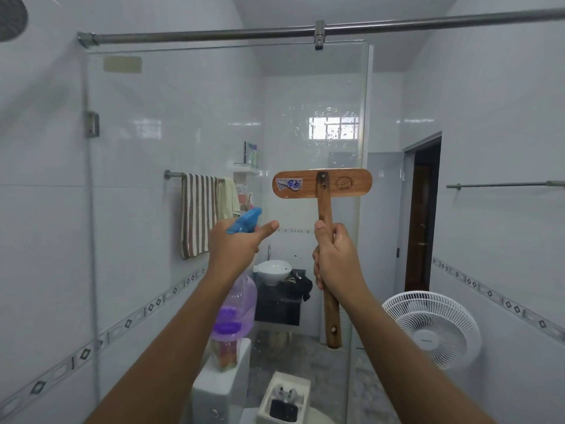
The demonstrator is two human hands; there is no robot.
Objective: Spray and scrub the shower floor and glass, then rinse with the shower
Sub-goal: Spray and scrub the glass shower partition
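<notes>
The left hand [235,244] hides much of the spray bottle [244,222]; the shower head [10,16] is cropped.

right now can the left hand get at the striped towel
Probably not: the glass panel stands between the left hand and the striped towel, and that hand grips the spray bottle.

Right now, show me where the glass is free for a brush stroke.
Free: the glass between the wall hinge and the left hand, and the strip above the brush up to the rail. Crowded: the middle, where spray bottle and right hand sit close.
</notes>
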